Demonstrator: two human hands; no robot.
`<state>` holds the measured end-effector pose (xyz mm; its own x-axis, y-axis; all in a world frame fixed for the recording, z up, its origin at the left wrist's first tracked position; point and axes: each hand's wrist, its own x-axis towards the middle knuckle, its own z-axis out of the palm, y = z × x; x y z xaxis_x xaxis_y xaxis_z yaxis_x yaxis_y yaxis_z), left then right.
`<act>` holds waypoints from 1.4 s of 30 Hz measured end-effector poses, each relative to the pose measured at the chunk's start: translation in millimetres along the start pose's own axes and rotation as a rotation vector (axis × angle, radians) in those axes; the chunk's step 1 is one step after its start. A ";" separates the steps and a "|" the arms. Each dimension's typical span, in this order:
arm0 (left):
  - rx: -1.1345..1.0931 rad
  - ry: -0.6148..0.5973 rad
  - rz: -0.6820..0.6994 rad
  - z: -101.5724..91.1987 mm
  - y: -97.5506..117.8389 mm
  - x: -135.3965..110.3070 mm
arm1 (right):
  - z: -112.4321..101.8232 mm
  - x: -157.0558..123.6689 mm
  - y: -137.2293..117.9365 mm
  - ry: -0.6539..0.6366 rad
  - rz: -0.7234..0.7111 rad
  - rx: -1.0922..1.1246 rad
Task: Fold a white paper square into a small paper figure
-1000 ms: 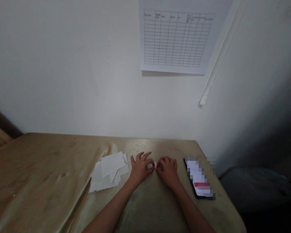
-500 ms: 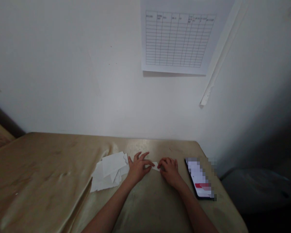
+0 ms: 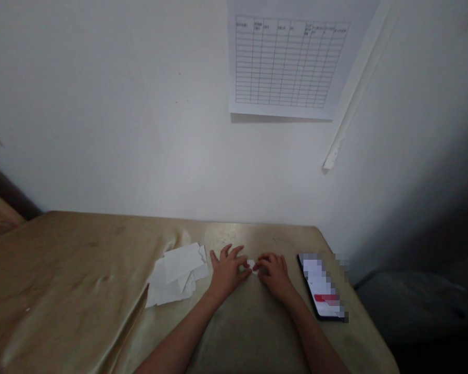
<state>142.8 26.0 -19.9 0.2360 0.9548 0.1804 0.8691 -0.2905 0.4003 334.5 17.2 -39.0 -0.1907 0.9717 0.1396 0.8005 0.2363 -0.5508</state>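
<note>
A small piece of white paper (image 3: 251,264) is pinched between my two hands just above or on the tan table cover. My left hand (image 3: 228,270) grips its left side with thumb and index finger, while its other fingers are spread. My right hand (image 3: 274,272) holds the right side, fingers curled and their tips close to the left thumb. Much of the piece is hidden behind the fingertips. Just left of my left hand lies a loose pile of white paper sheets (image 3: 183,264), some with torn edges.
The tan, wrinkled cover (image 3: 81,270) spreads over the table up to the white wall. A phone (image 3: 322,288) with a lit screen lies right of my right arm. A printed table sheet (image 3: 284,67) hangs on the wall, beside a pale strip (image 3: 351,98).
My left hand has shifted slightly right, toward my right hand. Less of the small paper shows between the fingertips. The paper pile and the phone stay in place.
</note>
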 end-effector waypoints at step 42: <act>0.034 0.023 0.115 1.7 -3.5 2.9 | -1.6 -2.9 -1.8 0.122 -0.051 0.096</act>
<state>141.1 29.8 -22.3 0.3257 0.9135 0.2437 0.8512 -0.3955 0.3450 334.5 13.9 -37.2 -0.1542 0.9519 0.2648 0.7323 0.2900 -0.6162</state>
